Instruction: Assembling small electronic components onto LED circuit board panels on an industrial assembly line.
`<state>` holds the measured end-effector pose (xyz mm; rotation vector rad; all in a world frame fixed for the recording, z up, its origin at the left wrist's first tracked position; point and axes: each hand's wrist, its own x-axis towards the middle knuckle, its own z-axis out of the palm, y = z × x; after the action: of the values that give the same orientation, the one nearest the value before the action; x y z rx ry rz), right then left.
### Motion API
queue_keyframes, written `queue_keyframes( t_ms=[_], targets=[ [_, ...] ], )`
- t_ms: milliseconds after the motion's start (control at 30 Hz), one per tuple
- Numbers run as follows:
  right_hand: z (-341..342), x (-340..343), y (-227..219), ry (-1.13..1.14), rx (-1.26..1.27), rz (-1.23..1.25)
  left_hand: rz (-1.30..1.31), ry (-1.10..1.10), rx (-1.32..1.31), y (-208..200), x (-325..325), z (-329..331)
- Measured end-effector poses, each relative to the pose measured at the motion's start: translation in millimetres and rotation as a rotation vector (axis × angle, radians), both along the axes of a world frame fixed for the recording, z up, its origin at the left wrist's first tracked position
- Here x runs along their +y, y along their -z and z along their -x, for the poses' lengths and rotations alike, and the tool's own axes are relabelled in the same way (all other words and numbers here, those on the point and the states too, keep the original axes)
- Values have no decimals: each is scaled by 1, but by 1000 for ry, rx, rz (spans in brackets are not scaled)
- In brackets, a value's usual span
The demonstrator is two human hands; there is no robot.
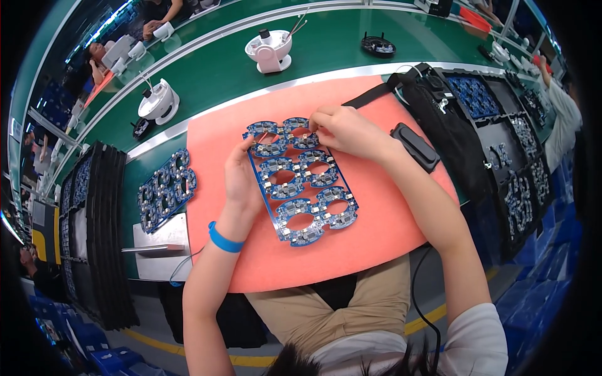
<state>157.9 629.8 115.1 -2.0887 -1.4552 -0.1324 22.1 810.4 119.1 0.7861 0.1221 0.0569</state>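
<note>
A blue circuit board panel, made of several joined ring-shaped boards with round holes, is over the pink mat in front of me. My left hand grips its left edge near the far corner, the thumb on the rim; the other fingers are partly hidden. At the far right corner of the same panel, my right hand is closed, its thumb and index finger pinched on the board's edge. A blue band circles my left wrist.
Another circuit board panel lies left of the mat, by a metal plate with a handle. Black trays are stacked at left; more trays with boards stand at right. A black case rests on the mat; white camera-like devices stand behind.
</note>
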Motion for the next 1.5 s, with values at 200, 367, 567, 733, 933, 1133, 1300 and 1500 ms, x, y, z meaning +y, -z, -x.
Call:
queue_keyframes(
  t_ms=[200,367,567,733,933,1133,1300,1500],
  targets=[
    [4,0,-7,131,70,36,40,-9,29,14,9,-4],
    [14,8,-1,26,-355,-185,94,-103,44,7,5,-5],
    [13,10,2,8,-330,-180,87,-133,64,5,4,-4],
    [16,10,0,25,-354,-133,107,-92,56,7,4,-5],
    [22,10,-3,-7,-138,-138,104,-160,45,2,1,-4],
    [24,12,3,-116,-236,-39,38,-133,-6,7,16,-6],
    [27,16,5,-65,-144,-52,57,-227,26,9,14,-7],
    [34,20,-2,-187,-117,-224,83,-192,9,10,16,-5]
  ],
)
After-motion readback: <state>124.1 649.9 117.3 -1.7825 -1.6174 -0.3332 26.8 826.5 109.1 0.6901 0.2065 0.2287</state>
